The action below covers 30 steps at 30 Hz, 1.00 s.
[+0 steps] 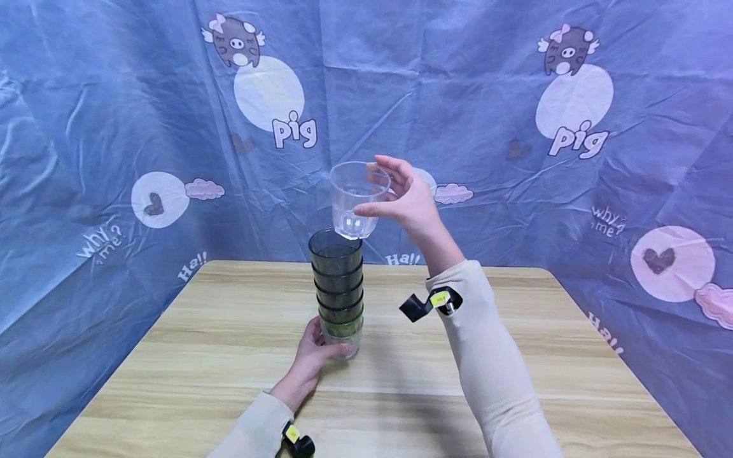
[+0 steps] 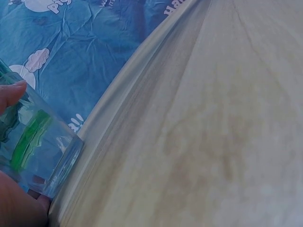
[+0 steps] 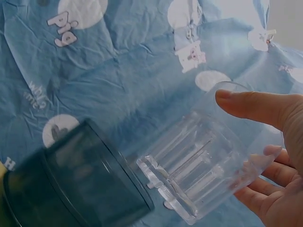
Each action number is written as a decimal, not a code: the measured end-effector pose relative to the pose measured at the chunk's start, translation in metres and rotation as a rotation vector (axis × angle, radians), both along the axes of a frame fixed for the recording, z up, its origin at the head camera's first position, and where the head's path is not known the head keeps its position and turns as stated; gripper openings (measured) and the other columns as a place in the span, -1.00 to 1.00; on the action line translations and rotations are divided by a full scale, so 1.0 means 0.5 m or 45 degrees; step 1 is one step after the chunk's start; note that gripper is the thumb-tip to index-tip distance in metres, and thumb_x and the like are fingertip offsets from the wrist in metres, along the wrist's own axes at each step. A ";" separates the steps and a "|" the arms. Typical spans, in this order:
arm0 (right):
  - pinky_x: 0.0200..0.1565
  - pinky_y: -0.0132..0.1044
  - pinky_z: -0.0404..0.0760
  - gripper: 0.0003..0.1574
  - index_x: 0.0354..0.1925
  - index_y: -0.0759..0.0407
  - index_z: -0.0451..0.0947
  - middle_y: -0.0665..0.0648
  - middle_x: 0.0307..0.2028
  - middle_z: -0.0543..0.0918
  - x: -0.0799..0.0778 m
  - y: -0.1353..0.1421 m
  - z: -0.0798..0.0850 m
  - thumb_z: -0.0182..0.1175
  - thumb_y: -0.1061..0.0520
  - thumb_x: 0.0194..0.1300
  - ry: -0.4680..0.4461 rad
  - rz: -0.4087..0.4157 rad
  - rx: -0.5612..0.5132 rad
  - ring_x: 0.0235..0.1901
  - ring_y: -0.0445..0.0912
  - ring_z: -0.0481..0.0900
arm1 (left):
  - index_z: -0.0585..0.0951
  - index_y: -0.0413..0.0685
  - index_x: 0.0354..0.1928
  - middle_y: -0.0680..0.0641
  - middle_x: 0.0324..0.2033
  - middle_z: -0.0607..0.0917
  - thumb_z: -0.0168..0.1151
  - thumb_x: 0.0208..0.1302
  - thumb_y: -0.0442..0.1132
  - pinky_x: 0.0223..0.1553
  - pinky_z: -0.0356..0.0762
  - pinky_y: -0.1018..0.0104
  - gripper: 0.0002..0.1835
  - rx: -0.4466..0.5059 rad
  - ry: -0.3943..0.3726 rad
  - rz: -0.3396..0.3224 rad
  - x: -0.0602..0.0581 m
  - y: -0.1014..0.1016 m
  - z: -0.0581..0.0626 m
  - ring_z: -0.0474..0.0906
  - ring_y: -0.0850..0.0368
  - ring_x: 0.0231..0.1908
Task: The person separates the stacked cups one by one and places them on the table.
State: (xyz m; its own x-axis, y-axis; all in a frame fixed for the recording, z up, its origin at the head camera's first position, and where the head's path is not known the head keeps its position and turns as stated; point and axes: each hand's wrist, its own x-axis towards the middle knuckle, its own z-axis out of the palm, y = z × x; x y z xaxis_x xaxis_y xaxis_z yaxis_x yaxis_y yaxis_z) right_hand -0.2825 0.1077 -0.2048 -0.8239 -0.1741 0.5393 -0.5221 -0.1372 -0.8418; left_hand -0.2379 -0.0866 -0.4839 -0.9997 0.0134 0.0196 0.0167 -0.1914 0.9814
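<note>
A tall stack of nested cups (image 1: 339, 280) stands upright on the table, dark grey ones above, a green one lower down and a clear one at the bottom. My left hand (image 1: 314, 353) grips the clear bottom cup (image 2: 52, 142), thumb across its near side. Just above the stack, my right hand (image 1: 409, 197) holds a clear cup (image 1: 355, 203) by its side, thumb in front and fingers behind. In the right wrist view, the base of that clear cup (image 3: 189, 165) is close to the open rim of the top dark cup (image 3: 94, 175).
The wooden table (image 1: 487, 356) reaches back to a blue cloth backdrop (image 1: 366, 76) printed with pigs and words. Black straps with yellow tags (image 1: 439, 299) sit on both sleeves.
</note>
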 end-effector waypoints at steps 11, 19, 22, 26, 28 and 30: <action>0.31 -0.10 0.40 0.01 0.29 0.39 0.33 0.24 0.21 0.55 -0.043 0.067 -0.012 0.46 0.53 -0.18 -0.024 -0.190 0.012 0.26 0.06 0.45 | 0.25 -0.28 0.35 -0.28 0.25 0.45 0.43 -0.15 -0.55 0.31 0.24 0.04 -0.08 -0.026 -0.012 -0.006 0.004 -0.001 0.005 0.35 -0.18 0.23; 0.28 -0.20 0.43 -0.02 0.25 0.34 0.38 0.24 0.19 0.56 -0.063 0.127 -0.021 0.42 0.60 -0.20 -0.078 -0.280 -0.071 0.21 -0.02 0.49 | 0.25 -0.27 0.35 -0.26 0.25 0.45 0.44 -0.15 -0.55 0.29 0.26 0.06 -0.08 -0.038 -0.006 -0.001 0.004 0.000 0.007 0.36 -0.16 0.23; 0.29 -0.20 0.42 -0.01 0.24 0.34 0.39 0.24 0.17 0.57 -0.071 0.152 -0.030 0.40 0.64 -0.24 -0.098 -0.318 -0.108 0.20 -0.04 0.50 | 0.24 -0.26 0.36 -0.27 0.26 0.44 0.44 -0.14 -0.54 0.31 0.24 0.04 -0.07 -0.036 -0.022 0.000 0.004 0.000 0.007 0.34 -0.17 0.24; 0.25 -0.27 0.46 0.02 0.26 0.30 0.39 0.18 0.15 0.58 -0.079 0.188 -0.045 0.38 0.65 -0.23 -0.145 -0.376 -0.126 0.21 -0.05 0.49 | 0.23 -0.25 0.37 -0.28 0.27 0.43 0.44 -0.12 -0.54 0.34 0.21 -0.01 -0.06 -0.039 -0.035 -0.001 0.007 0.001 0.007 0.33 -0.19 0.25; 0.22 -0.32 0.48 0.02 0.26 0.27 0.39 0.14 0.15 0.59 -0.080 0.207 -0.051 0.38 0.65 -0.22 -0.165 -0.414 -0.111 0.21 -0.06 0.48 | 0.22 -0.25 0.38 -0.29 0.28 0.42 0.44 -0.12 -0.53 0.35 0.20 -0.03 -0.06 -0.040 -0.038 -0.001 0.009 0.002 0.007 0.32 -0.20 0.26; 0.19 -0.36 0.50 0.01 0.26 0.26 0.39 0.13 0.16 0.59 -0.081 0.226 -0.057 0.37 0.66 -0.22 -0.182 -0.445 -0.105 0.21 -0.07 0.48 | 0.22 -0.24 0.39 -0.28 0.28 0.42 0.44 -0.12 -0.53 0.35 0.19 -0.04 -0.05 -0.042 -0.042 -0.001 0.010 0.002 0.007 0.32 -0.20 0.27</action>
State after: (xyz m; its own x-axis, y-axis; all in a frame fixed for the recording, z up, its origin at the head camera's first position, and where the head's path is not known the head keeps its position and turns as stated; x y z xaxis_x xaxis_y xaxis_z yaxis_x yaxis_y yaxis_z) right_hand -0.3231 0.2206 -0.2335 -0.8936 0.1697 0.4155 -0.4277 -0.0416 -0.9029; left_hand -0.2327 -0.0855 -0.4802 -0.9998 0.0143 -0.0138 -0.0159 -0.1587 0.9872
